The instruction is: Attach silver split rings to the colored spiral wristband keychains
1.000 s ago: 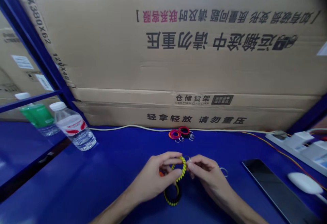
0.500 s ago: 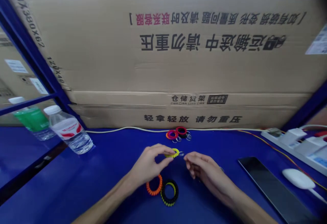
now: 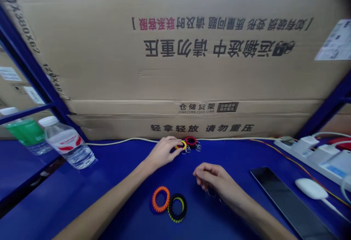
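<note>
Two bare hands reach over a blue tabletop [image 3: 123, 159]. The left hand [image 3: 164, 152] is narrowed to a pinch on a yellow spiral key coil [image 3: 183, 144] at the far edge, just beside a red-and-black coil [image 3: 190, 141] with steel split rings [image 3: 197, 147] hanging off it. The right hand [image 3: 211, 178] is loosely curled, well apart, with a split ring [image 3: 211, 192] showing beneath it; whether it holds that ring I cannot tell. Nearer the person, an orange coil [image 3: 161, 199] lies just beside a black-and-yellow coil [image 3: 177, 208]. A water bottle [image 3: 68, 143] lies on the left, while a dark tablet [image 3: 287, 203], a white mouse [image 3: 309, 189] and a power strip [image 3: 309, 152] sit on the right.
</note>
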A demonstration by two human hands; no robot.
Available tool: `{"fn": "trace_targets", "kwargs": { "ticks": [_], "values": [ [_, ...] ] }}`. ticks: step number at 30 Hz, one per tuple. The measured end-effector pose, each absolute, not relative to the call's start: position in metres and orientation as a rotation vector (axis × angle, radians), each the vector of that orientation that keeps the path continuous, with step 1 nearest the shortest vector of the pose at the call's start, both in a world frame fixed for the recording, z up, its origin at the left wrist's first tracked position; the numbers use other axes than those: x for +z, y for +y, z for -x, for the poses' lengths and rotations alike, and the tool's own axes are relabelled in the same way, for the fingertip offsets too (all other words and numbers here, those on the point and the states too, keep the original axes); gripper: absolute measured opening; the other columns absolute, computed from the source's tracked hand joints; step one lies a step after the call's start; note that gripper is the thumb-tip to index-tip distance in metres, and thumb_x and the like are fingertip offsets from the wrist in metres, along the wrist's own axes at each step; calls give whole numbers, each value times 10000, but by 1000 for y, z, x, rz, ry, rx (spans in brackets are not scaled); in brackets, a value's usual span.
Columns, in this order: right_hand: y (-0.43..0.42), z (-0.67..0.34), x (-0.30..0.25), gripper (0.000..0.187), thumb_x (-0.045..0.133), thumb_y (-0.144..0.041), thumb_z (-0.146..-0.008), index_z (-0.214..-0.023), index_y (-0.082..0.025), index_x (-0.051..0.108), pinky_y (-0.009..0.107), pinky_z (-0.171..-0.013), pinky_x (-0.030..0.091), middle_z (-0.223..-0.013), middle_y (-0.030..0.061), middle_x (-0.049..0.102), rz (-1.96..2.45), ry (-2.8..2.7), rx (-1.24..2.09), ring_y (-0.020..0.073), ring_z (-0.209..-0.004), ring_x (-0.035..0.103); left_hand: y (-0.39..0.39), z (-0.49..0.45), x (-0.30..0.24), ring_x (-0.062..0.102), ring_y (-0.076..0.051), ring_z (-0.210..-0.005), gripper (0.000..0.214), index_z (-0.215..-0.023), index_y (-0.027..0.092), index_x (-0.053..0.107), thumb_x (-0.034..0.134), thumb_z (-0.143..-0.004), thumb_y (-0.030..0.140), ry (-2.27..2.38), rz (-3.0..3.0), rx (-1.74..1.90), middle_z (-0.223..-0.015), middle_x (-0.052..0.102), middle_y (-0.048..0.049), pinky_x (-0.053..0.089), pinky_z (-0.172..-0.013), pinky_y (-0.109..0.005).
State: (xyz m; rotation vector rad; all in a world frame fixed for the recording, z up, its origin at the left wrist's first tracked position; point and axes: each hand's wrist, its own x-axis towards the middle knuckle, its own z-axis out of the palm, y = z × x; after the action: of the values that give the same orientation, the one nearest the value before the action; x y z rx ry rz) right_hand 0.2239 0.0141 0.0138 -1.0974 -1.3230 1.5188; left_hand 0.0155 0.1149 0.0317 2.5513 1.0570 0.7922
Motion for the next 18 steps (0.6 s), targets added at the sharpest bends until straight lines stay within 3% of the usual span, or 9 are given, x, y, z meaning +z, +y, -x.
{"fn": "trace_targets", "kwargs": {
  "ticks": [3, 7, 11, 14, 18],
  "values": [
    [17, -232, 23, 239, 647, -425, -819, -814, -190, 689, 263, -572, 375, -681, 2, 620, 1098, -1365, 1441, 128, -580, 506, 92, 0, 45, 594, -210, -1010, 261, -1084, 194, 680, 499, -954, 331, 1106, -2519, 796, -1076, 696, -65, 425, -935, -327],
    [19, -246, 39, 253, 628, -448, -829, -812, -201, 684, 285, -597, 396, -696, 14, 632, 1185, -1543, 1260, 156, -620, 524, 53, 27, 60, 617, -140, -692, 261, -832, 196, 713, 558, -914, 389, 1013, -2513, 496, -747, 699, 3, 448, -698, -225],
    [17, -260, 44, 222, 575, -404, -867, -803, -217, 676, 282, -609, 389, -727, 11, 649, 1337, -1878, 1030, 172, -663, 537, 27, 43, 61, 600, -163, -752, 232, -791, 215, 710, 725, -767, 446, 959, -2576, 181, -766, 670, 9, 409, -681, -232],
    [16, -269, 36, 134, 653, -358, -798, -782, -229, 684, 271, -571, 360, -686, 3, 639, 1458, -2107, 917, 169, -623, 526, 18, 44, 58, 593, -188, -773, 288, -774, 231, 707, 816, -635, 459, 1020, -2609, 58, -806, 650, 10, 388, -645, -247],
    [17, -273, 21, 188, 774, -330, -653, -774, -232, 668, 278, -612, 357, -783, 23, 636, 1574, -2214, 775, 193, -701, 538, 13, 40, 59, 586, -179, -779, 195, -747, 228, 677, 817, -651, 324, 1030, -2599, 3, -822, 639, 25, 378, -636, -243]
  ]
}}
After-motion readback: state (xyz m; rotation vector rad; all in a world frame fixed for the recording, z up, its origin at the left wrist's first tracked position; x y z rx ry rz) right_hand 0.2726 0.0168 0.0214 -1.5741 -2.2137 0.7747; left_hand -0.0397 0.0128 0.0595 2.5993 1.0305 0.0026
